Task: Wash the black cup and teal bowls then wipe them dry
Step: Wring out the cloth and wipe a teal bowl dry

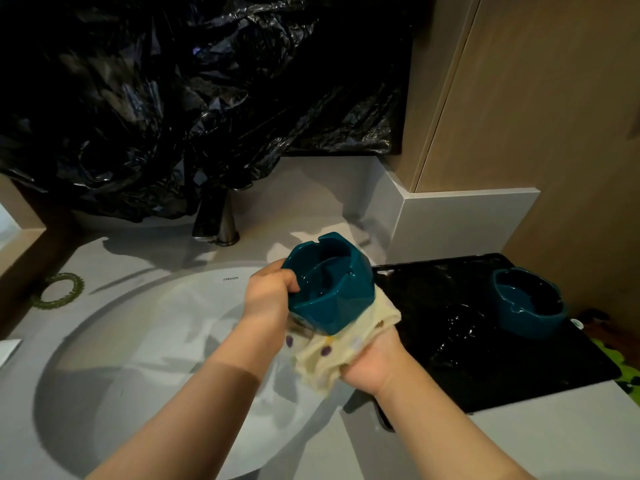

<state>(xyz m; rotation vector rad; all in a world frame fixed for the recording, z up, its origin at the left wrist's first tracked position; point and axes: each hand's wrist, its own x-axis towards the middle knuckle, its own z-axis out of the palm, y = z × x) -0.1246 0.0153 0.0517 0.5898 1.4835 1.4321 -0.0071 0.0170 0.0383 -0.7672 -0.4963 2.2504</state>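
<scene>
My left hand [268, 296] grips the rim of a teal bowl [329, 282] held tilted above the right side of the sink, thumb inside the rim. My right hand [372, 362] holds a pale yellow cloth [332, 355] with small dots, pressed against the bowl's underside. A second teal bowl [528, 301] stands upright on the black tray [519, 372] to the right. A dark glossy shape [460, 323] lies on the tray next to it; it may be the black cup, but I cannot tell.
The white oval sink [138, 341] lies below my arms, with a dark metal faucet [216, 220] behind it. Crumpled black plastic [173, 98] covers the wall above. A green beaded ring [57, 291] lies on the grey counter at left. Wooden panels stand at right.
</scene>
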